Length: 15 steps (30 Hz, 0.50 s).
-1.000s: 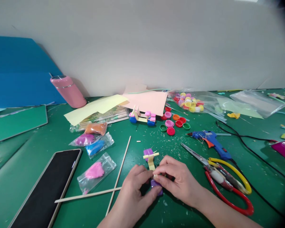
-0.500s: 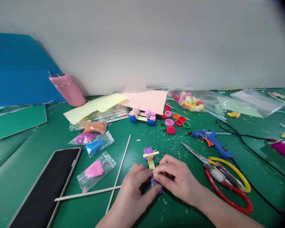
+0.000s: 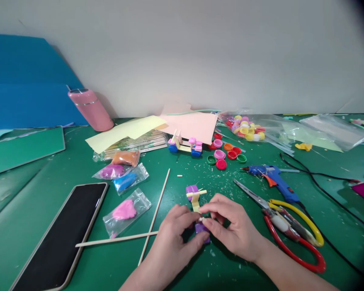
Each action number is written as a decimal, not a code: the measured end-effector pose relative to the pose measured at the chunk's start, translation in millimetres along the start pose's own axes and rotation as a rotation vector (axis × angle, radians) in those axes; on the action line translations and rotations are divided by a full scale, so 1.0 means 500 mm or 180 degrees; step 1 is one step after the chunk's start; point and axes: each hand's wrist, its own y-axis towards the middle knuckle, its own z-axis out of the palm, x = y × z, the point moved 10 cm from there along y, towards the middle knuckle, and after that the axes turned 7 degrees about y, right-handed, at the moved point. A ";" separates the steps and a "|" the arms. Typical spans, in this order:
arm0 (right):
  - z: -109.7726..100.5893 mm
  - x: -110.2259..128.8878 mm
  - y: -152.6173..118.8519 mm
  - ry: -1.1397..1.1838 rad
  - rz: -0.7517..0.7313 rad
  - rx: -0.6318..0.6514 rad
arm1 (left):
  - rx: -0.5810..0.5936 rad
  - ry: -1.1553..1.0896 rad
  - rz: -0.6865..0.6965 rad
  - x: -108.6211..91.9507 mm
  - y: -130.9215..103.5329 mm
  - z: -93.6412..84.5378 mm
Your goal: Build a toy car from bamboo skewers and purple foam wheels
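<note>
A small craft piece lies on the green table, with a pale yellow strip [image 3: 195,202] bent between a purple block [image 3: 192,190] at its far end and a second purple block [image 3: 202,229] near me. A short pale stick crosses the strip's far end. My left hand [image 3: 177,238] closes round the near end from the left, thumb against the near purple block. From the right, my right hand [image 3: 233,222] pinches at a tiny pale bit beside the strip, thumb and forefinger slightly apart around it. The fingers partly hide the middle of the piece.
Two thin sticks [image 3: 160,202] cross left of my hands, near a phone [image 3: 63,234] and clay bags [image 3: 125,210]. Pliers [image 3: 282,222] and a glue gun [image 3: 269,178] lie right. Beyond are bottle caps [image 3: 220,154], a finished-looking small car [image 3: 185,146], paper and a pink bottle [image 3: 92,111].
The view has shifted slightly, so everything sits a little further right and higher. My right forefinger has lifted a little from the thumb; my left hand stays on the piece.
</note>
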 end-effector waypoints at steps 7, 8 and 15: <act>0.011 -0.005 -0.001 -0.0246 -0.0051 0.0023 | -0.0002 0.0082 0.0072 -0.008 0.003 -0.003; 0.011 -0.006 -0.001 -0.0255 -0.0051 0.0018 | 0.0001 0.0078 0.0078 -0.008 0.003 -0.003; 0.009 -0.009 0.002 -0.0282 -0.0047 0.0017 | 0.0001 0.0056 0.0047 -0.006 0.001 -0.001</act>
